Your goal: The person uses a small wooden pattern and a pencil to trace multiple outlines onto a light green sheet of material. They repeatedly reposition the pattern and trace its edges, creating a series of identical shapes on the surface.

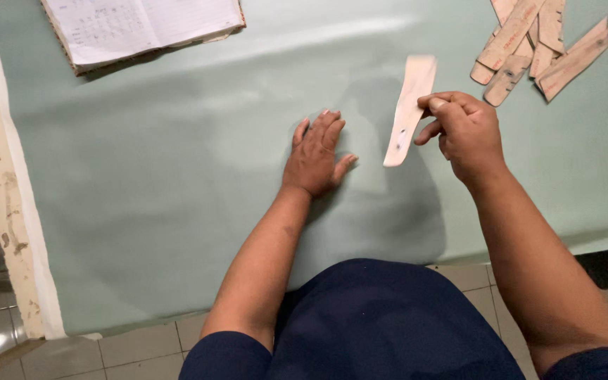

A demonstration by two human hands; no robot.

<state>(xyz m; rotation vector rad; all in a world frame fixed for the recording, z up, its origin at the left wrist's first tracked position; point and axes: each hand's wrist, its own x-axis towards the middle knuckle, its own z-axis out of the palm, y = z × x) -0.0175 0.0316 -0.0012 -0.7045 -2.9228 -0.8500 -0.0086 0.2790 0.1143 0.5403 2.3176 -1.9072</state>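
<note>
On the pale green table sheet (163,176): left hand (314,151) flat, open; right hand (462,130) pinching a cardboard strip (408,105).

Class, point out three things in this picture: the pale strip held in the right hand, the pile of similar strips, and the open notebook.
pale strip (407,112), head view, mid-length of the blade
pile of strips (522,39), head view, top piece
open notebook (142,24), head view, near the centre fold

Open green sheet (163,183) lies left of the flat left hand (314,156); beyond the right hand (467,130) pinching a pale template strip (407,109), stacked cardboard templates (540,42) crowd the far right, an open notebook (142,28) far left
</note>
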